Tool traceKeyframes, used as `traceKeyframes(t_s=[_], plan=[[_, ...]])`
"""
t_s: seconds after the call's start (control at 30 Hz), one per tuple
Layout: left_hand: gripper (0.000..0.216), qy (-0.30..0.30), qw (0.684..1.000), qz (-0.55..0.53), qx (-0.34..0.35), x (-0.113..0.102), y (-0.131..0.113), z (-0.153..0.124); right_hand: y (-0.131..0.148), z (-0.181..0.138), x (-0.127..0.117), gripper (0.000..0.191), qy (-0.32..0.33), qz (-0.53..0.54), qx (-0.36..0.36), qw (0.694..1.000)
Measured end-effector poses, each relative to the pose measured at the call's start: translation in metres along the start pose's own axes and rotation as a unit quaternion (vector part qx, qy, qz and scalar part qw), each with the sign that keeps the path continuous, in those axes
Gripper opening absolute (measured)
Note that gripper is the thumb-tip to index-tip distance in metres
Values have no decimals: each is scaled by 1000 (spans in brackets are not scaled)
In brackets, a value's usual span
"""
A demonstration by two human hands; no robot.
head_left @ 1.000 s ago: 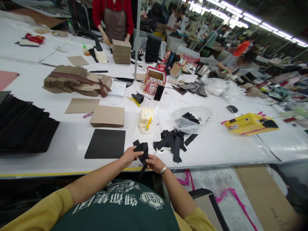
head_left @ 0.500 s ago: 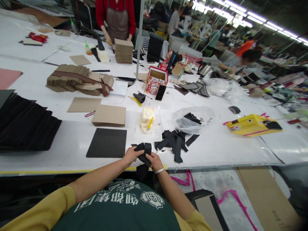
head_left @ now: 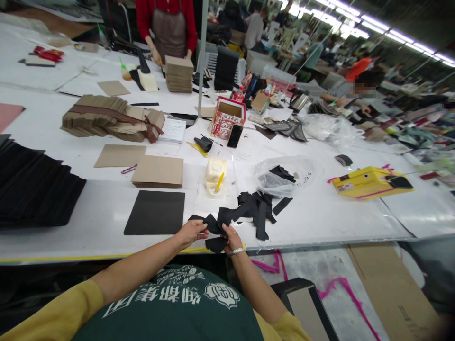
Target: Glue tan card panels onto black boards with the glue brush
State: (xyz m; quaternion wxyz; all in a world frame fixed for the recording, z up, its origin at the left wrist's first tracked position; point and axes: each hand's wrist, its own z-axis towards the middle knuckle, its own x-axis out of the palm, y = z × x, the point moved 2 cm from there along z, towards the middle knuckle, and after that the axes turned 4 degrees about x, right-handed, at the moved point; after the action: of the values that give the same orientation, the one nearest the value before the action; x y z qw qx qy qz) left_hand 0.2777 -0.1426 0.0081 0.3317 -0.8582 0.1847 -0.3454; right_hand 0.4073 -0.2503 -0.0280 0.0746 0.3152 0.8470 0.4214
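Observation:
Close to the table's front edge, my left hand (head_left: pixel 193 233) pinches a black fabric strip (head_left: pixel 212 223). Beside it, my right hand (head_left: pixel 232 237) is closed on more black strips (head_left: pixel 224 216), with one end hanging below the fingers. A loose pile of black strips (head_left: pixel 251 206) lies just beyond my right hand. Left of my hands rests a flat black panel (head_left: pixel 155 212). Past them stands a whitish tub (head_left: pixel 215 173) with a yellow-handled tool (head_left: pixel 219 182) in it.
Grey-brown boards (head_left: pixel 158 170) are stacked behind the black panel, and a tall black stack (head_left: pixel 35 189) stands at far left. A clear plastic bag (head_left: pixel 277 182) holds more strips. A yellow box (head_left: pixel 369 182) sits at right. Across the table is a person in red sleeves (head_left: pixel 144 21).
My hands have moved slightly apart, and the black strips between them have spread and now reach toward the pile. The view has shifted a little.

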Motion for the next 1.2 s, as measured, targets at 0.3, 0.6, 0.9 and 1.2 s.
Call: traceKeyframes(t_s=[0.3, 0.6, 0.9, 1.2], plan=[[34, -161, 987, 5, -28, -22, 18, 19, 55, 9, -61, 30, 3, -300, -27, 954], [35, -213, 975, 59, -31, -22, 34, 28, 91, 38, -68, 30, 93, -507, -72, 854], [32, -316, 929, 177, 80, -51, 14, 18, 55, 41, -55, 24, -113, -595, -145, 782], [27, -184, 881, 368, 233, -7, -38, -15, -1, 9, -32, 46, 0, -350, -171, 921]])
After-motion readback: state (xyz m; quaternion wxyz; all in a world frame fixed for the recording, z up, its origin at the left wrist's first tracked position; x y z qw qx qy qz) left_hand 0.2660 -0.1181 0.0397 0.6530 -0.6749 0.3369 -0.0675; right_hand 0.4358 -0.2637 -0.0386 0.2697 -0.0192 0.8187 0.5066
